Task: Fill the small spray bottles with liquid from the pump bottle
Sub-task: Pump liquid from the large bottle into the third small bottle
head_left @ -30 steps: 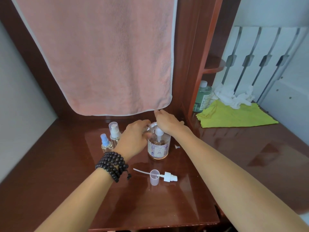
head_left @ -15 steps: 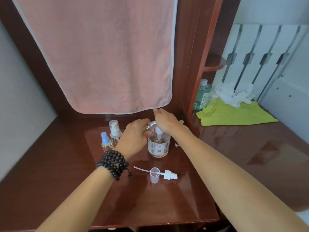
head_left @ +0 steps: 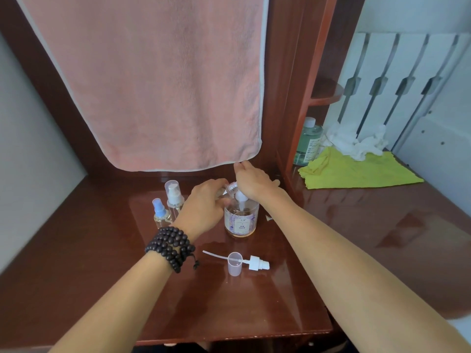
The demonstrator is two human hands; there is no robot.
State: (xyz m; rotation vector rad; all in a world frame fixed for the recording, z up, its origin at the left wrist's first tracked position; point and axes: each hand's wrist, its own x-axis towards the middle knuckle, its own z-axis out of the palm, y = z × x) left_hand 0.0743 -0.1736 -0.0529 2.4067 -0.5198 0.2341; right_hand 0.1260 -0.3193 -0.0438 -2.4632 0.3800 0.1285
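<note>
Head view: you've got the small spray bottle [head_left: 229, 189] tipped nearly sideways in your left hand [head_left: 204, 205], open neck aimed at the spout of the pump bottle [head_left: 241, 215], presumably so each pump stroke lands inside it rather than on the surface [head_left: 254, 307]. Left hand is curled closed around the small bottle's body; most of the bottle is hidden by your fingers, only the threaded neck shows. Right hand [head_left: 254, 183] lies flat, palm down, on the pump head, fingers loosely extended, pressing not gripping; can't tell how far the plunger is down. Pump bottle stands upright mid-surface, roughly a third full of pale liquid. Can't see a liquid level in the held bottle. The removed sprayer head with dip tube [head_left: 257, 262] and its clear cap [head_left: 234, 264] lie just in front of the pump bottle, parked within reach for reassembly, I'd guess. Two more spray bottles wait left of your left hand: blue-topped one [head_left: 159, 212] and a capped white-topped one [head_left: 173, 196], both upright, close together. Watch neck-to-spout alignment; a miss puts liquid on the glossy wood.
</note>
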